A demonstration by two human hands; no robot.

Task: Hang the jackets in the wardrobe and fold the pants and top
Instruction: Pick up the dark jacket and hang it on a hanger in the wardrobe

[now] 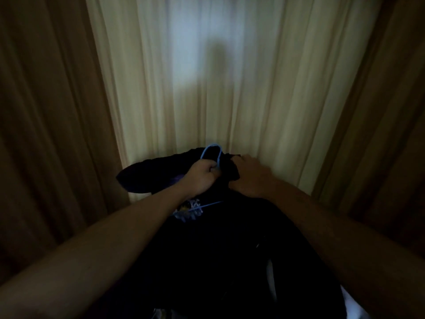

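Black jacket (pixel 218 249) held mid-scene, near the cream curtain (pixel 207 77): left hand (pixel 203 174) clenched round the neck of the blue hanger (pixel 213 145), right hand (pixel 251 176) on the collar, grasp not discernible in dim light.

My single view comes from the wide-angle camera worn on the person's head, facing forward and tipped down. It sits close to the pale curtains (pixel 207 88) that fill the upper frame, while the brown drapes (pixel 46 111) bow inward at both edges. Both forearms enter from the bottom corners. The left hand (pixel 202 178) and right hand (pixel 250 176) meet just below centre at a blue hanger (pixel 211 153), and the dark jacket (pixel 218 249) crowds the near foreground.
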